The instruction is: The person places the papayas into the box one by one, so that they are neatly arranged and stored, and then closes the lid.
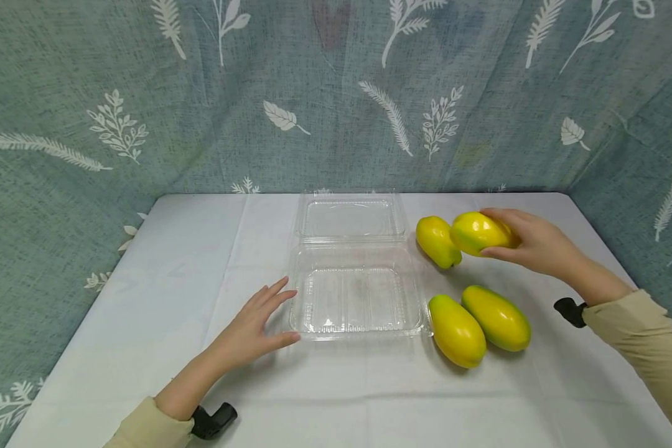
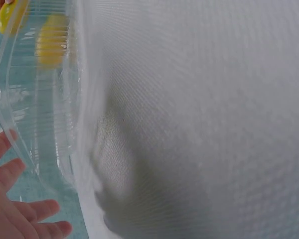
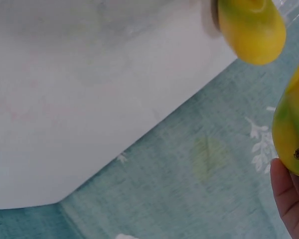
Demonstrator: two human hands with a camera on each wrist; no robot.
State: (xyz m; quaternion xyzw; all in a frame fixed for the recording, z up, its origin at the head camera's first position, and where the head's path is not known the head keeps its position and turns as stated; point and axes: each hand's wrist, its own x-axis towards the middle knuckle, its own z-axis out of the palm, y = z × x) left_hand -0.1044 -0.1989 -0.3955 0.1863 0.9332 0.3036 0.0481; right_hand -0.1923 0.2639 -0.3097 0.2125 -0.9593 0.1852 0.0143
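Note:
My right hand [image 1: 529,242] grips a glossy yellow-green papaya [image 1: 480,233] from its right side, thumb below and fingers above. In the right wrist view the held papaya [image 3: 295,124] shows a dark stem spot near its lower end. Just left of it in the head view is another papaya [image 1: 437,241]. My left hand [image 1: 252,330] has its fingers spread and relaxed, fingertips right at the left side of a clear plastic clamshell box [image 1: 358,336]. The box lies with its lid [image 1: 351,218] folded back, away from me. In the left wrist view the spread fingers [image 2: 10,174] overlap the clear wall.
Two more papayas lie side by side to the right of the box, one [image 1: 458,333] against its near right corner, the other [image 1: 497,318] beyond it. A white cloth [image 1: 246,410] covers the table. Behind the far edge hangs a teal leaf-patterned curtain [image 1: 336,112].

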